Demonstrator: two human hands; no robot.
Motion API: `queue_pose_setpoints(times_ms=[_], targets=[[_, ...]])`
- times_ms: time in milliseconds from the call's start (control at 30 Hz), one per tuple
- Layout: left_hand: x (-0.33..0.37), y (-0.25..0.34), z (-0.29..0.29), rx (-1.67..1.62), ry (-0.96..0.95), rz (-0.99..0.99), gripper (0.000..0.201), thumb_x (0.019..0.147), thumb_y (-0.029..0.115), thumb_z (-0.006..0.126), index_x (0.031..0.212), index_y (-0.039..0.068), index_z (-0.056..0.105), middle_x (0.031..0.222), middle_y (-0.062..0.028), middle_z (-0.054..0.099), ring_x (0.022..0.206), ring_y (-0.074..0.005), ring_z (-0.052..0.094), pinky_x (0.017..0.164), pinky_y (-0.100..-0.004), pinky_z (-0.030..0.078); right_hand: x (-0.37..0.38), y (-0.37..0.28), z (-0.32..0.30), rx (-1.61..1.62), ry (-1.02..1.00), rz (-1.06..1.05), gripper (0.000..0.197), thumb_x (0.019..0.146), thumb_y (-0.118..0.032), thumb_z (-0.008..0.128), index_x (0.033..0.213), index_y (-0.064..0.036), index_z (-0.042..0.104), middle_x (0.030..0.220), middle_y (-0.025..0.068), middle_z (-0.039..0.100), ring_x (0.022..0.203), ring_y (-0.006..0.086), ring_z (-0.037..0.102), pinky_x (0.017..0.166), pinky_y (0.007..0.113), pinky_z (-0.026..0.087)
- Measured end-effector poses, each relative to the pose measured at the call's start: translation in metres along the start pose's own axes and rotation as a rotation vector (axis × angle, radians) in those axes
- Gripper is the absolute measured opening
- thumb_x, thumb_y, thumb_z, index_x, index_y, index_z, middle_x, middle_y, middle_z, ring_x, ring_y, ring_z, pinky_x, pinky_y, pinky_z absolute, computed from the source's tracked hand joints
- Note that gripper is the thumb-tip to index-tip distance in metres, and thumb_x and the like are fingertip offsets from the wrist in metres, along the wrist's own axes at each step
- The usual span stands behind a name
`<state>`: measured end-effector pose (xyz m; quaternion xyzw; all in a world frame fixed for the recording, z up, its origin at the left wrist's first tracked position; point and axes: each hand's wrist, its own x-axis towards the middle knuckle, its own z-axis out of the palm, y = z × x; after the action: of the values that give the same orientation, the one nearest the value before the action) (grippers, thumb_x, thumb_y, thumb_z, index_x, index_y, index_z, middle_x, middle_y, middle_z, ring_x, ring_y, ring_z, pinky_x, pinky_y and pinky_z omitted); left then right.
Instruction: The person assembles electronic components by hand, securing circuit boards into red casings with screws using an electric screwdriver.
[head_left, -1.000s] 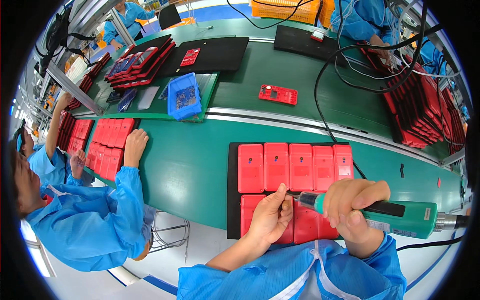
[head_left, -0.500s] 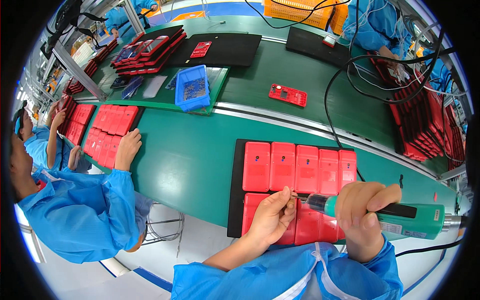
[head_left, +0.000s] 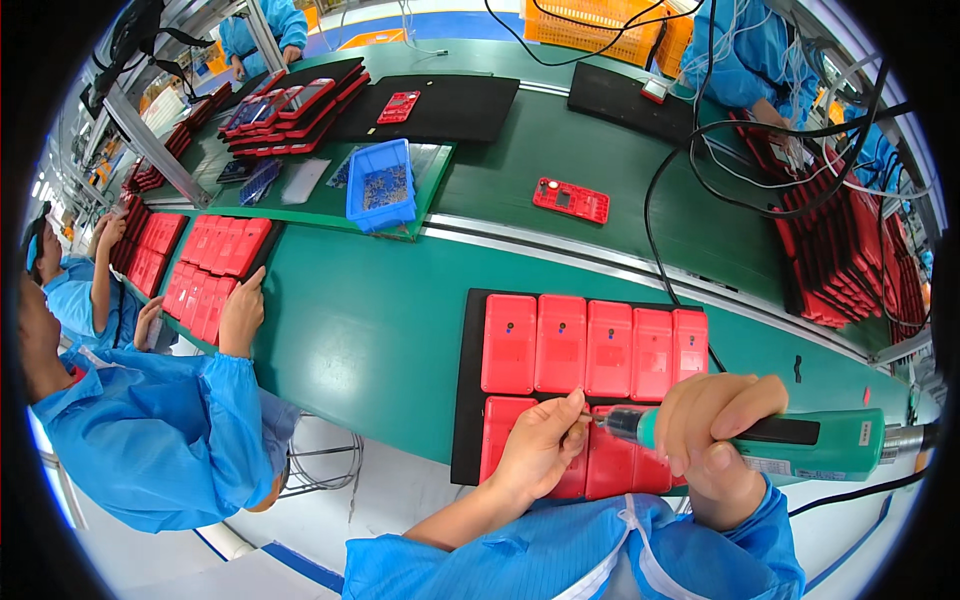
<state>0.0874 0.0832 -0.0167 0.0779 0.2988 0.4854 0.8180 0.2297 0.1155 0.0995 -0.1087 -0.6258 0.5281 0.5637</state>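
Hands: right hand (head_left: 715,440) around leftward-pointing horizontal screwdriver (head_left: 790,445).

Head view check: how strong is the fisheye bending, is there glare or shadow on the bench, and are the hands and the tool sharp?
Head view: straight conveyor edges bow strongly and a black rim frames the circle; lighting is even, with soft sheen on the green bench and little shadow; the left hand, right hand, green electric screwdriver and red covers look sharp; detail smears near the rim.
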Motion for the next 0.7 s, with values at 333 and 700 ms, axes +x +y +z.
queue_pose_setpoints(times_ms=[333,700], targets=[[-0.030,0.019,-0.025,-0.168,0.029,-0.003,0.033,0.092,0.026,0.039,0.101,-0.003,0.052,0.071,-0.0043,0.045,0.057,-0.0105,0.037,0.045,-0.0192,0.029,0.006,0.049,-0.020,-0.031,0.006,-0.007,0.021,0.073,0.008,0.052,0.089,-0.0033,0.045,0.064,0.0085,0.052,0.055,0.0159,0.054,0.052,0.030,0.046],[-0.037,0.027,-0.042,-0.343,0.061,0.132,0.021,0.090,0.017,0.040,0.092,0.000,0.052,0.074,-0.0073,0.053,0.059,-0.0136,0.046,0.047,-0.0201,0.037,0.010,0.078,-0.018,-0.181,0.028,0.036,0.014,0.081,-0.001,0.053,0.088,-0.0062,0.042,0.061,0.0041,0.045,0.046,0.0117,0.046,0.046,0.026,0.040]])
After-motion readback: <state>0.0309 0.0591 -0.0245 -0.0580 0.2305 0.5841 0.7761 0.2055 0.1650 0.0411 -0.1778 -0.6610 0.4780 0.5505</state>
